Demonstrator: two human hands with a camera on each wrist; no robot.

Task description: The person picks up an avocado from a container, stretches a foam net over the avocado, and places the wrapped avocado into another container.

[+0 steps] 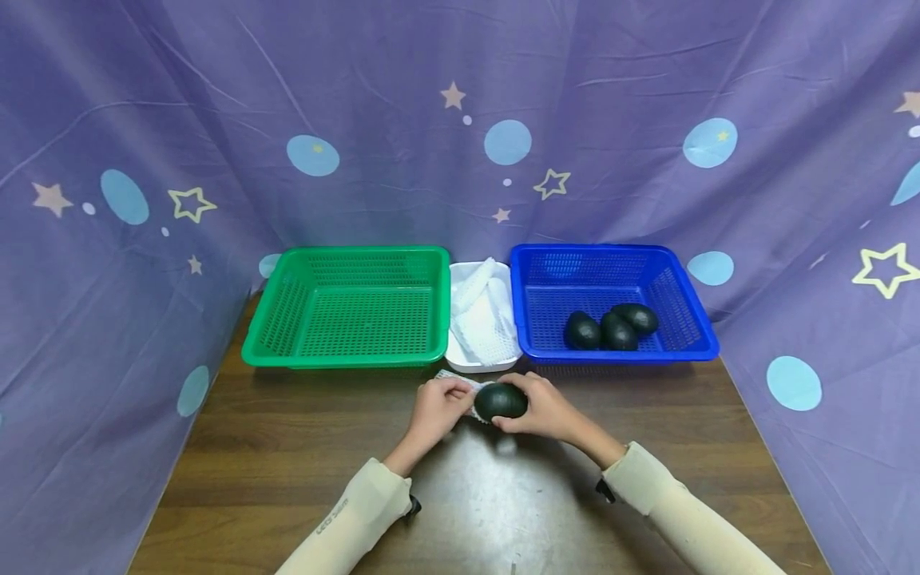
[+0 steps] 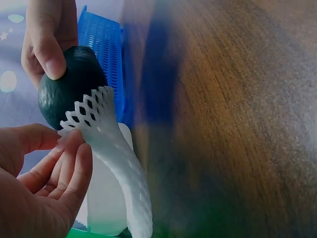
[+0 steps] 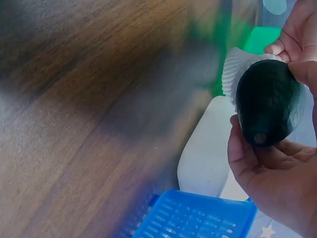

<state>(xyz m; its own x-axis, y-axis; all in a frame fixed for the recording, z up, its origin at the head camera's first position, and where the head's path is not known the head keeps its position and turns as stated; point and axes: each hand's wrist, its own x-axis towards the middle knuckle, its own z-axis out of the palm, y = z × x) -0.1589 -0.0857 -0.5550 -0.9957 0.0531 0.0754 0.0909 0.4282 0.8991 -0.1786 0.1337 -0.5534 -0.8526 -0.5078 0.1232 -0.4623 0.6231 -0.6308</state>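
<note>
A dark green avocado is gripped by the right hand, its fingers and thumb curled round it. The left hand pinches the rim of a white foam net sleeve between thumb and fingers. In the left wrist view the sleeve's mouth lies against one end of the avocado, and the rest of the sleeve hangs limp. From the right wrist view, the net shows behind the avocado, which is mostly outside it.
A green basket stands at the left. Between it and a blue basket is a white tray with several foam nets. Several avocados lie in the blue basket. A patterned curtain encloses the wooden table.
</note>
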